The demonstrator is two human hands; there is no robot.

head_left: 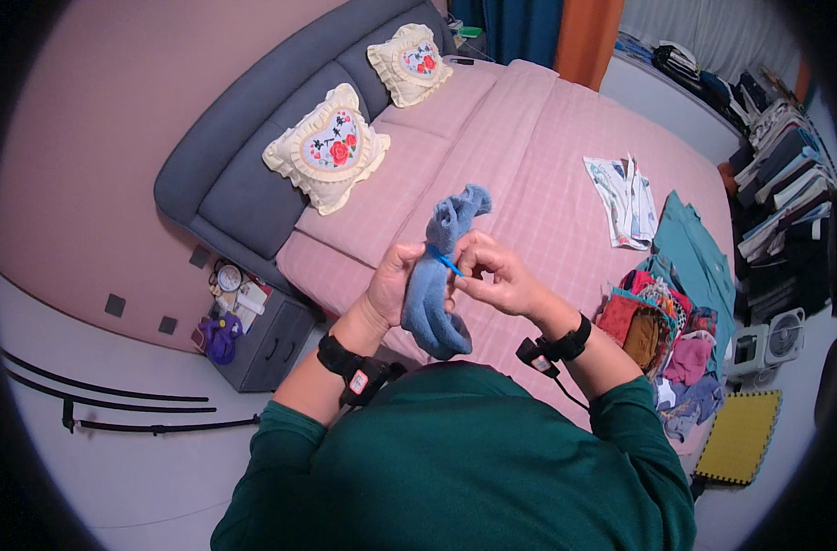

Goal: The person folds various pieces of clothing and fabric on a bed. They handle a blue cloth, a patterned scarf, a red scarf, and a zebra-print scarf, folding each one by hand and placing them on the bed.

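Note:
A folded blue fleecy cloth [428,296] is bunched up in front of my chest, over the near side of the bed. My left hand [393,282] grips its middle, the thumb near a narrow band. Around the cloth runs this bright blue band [446,262], with the cloth's gathered upper end above it. My right hand [494,272] pinches the band's free end between thumb and index finger; its other fingers are partly hidden behind the cloth.
A bed with a pink checked cover [521,172] bears two frilled cushions [335,150], a white printed cloth [621,203], a teal garment [694,248] and a pile of colourful fabrics [649,324]. A grey nightstand [273,344] stands left, a white fan [783,335] right.

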